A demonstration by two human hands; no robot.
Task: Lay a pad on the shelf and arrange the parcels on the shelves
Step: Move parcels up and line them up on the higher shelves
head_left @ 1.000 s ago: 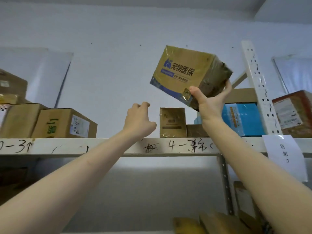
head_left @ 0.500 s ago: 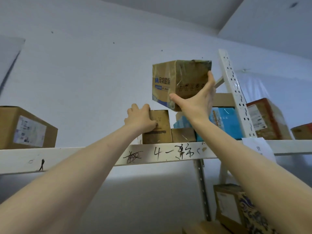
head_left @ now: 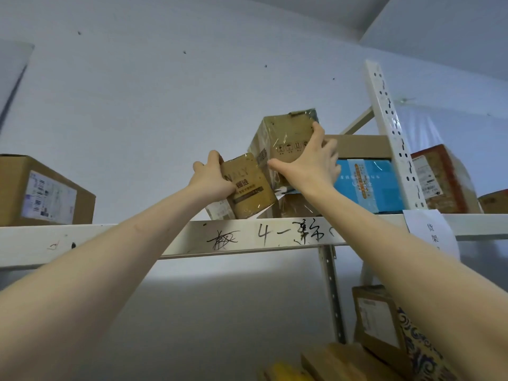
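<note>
Gripping a small gold box point(head_left: 248, 185) with the left hand point(head_left: 211, 178), curled round its left edge, box tilted just above the shelf beam point(head_left: 137, 240) under the wrist. Holding a plastic-wrapped carton point(head_left: 283, 136) with the right hand point(head_left: 308, 163), spanned wide across its face, carton just right of the left hand. Right of the right hand, a blue box point(head_left: 368, 185); well left of the left hand, a labelled brown carton point(head_left: 41, 191).
</note>
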